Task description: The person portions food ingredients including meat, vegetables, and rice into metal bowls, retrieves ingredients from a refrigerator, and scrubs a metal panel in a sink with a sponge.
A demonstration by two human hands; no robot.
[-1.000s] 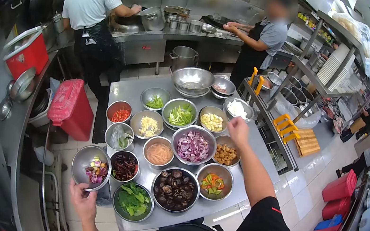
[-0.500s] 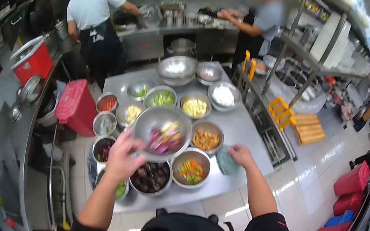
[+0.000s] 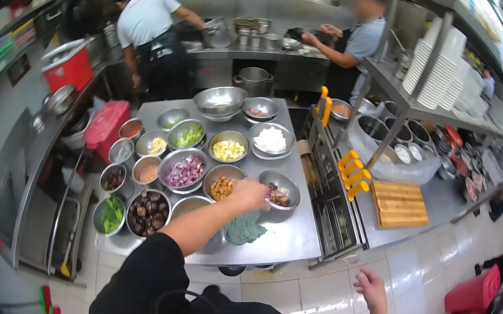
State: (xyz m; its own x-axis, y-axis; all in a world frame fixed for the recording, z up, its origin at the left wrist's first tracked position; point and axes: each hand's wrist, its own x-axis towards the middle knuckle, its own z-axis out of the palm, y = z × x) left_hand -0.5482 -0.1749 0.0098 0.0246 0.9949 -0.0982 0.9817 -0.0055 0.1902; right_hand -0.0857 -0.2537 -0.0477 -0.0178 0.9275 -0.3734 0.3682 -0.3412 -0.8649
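While the left arm (image 3: 203,221) is stretched over the table (image 3: 291,238), the left hand (image 3: 250,194), palm down with bent fingers, is at the rim of one metal bowl (image 3: 287,182) of chopped vegetables, standing on the table; whether it grips, I cannot tell. One green cloth (image 3: 244,229) lies near. The right hand (image 3: 370,289), empty, half open, is raised beside the table. Two people (image 3: 150,21) stand behind.

Two wearer's hands (image 3: 250,194) (image 3: 371,289); one green cloth (image 3: 243,228); one mushroom bowl (image 3: 149,212); two co-workers (image 3: 149,21) (image 3: 360,43) at back counter (image 3: 215,72).
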